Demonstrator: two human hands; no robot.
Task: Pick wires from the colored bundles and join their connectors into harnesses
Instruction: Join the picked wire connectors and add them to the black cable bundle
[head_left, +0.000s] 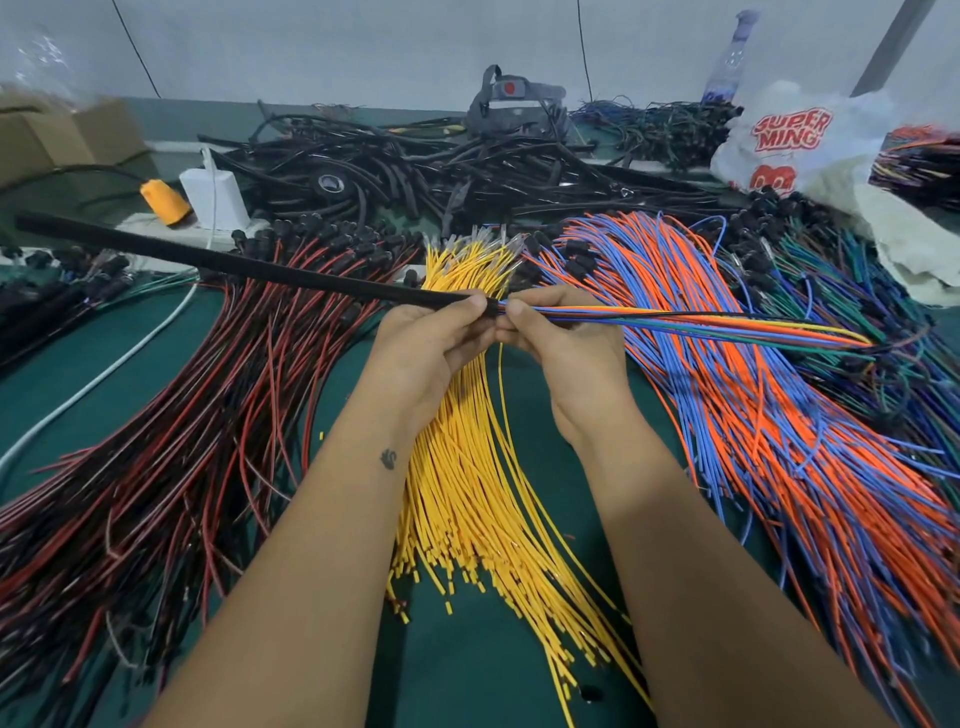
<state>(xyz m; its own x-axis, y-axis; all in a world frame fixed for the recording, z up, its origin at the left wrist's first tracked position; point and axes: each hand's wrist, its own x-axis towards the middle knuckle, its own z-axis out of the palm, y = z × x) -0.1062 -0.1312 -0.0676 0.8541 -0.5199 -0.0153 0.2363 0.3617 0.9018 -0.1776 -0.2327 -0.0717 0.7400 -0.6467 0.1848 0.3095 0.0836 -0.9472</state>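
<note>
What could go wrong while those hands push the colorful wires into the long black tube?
1. The held wires trail right over the orange and blue bundle, so they might snag loose strands there.
2. The left hand holds the black tube only at its mouth; the long free end could swing into the red and black wires.
3. The right hand pinches the wires; one might slip out.

Left hand (434, 332) grips the end of a long black sleeve (234, 262), right hand (550, 338) pinches the mixed-colour wires (701, 319) entering it. Under them, mid-tabletop, sits the yellow bundle (467, 493), red-black bundle (171, 441) toward the left edge, orange-blue bundle (779, 415) toward the right.
</note>
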